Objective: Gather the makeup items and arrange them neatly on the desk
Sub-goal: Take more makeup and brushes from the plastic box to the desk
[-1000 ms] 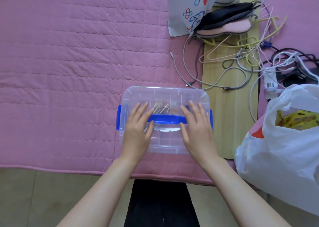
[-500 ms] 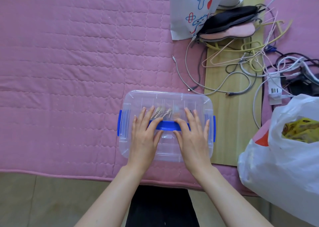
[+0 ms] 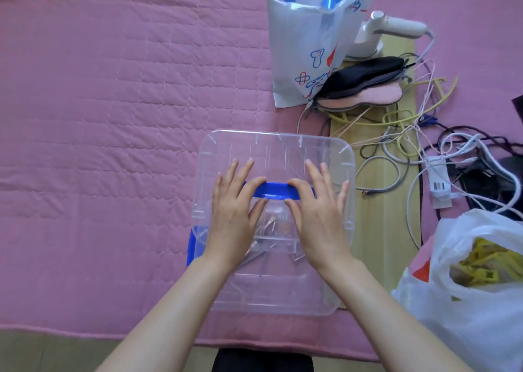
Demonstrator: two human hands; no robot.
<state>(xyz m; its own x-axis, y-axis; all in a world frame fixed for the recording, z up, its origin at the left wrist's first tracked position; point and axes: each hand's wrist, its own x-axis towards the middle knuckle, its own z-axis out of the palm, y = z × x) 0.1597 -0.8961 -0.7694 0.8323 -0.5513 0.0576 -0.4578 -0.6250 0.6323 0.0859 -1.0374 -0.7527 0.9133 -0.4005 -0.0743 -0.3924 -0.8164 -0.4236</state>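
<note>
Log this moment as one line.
left hand: pinches blue handle | right hand: pinches blue handle | clear lid: held above box | surface: pink quilt

Bare left grip (image 3: 232, 216) and right grip (image 3: 319, 219), bare forearms (image 3: 175, 301); black clothing (image 3: 261, 361) low between them.

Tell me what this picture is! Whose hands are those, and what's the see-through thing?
There is no robot here. A person wears a camera on the head, so you look down at their own two hands. The left hand and right hand hold a clear lid by its blue handle, pinched between fingers and thumbs, above a clear box with small things inside. The box sits on a pink quilt. To the right lie tangled cables and a white plastic bag.
</note>
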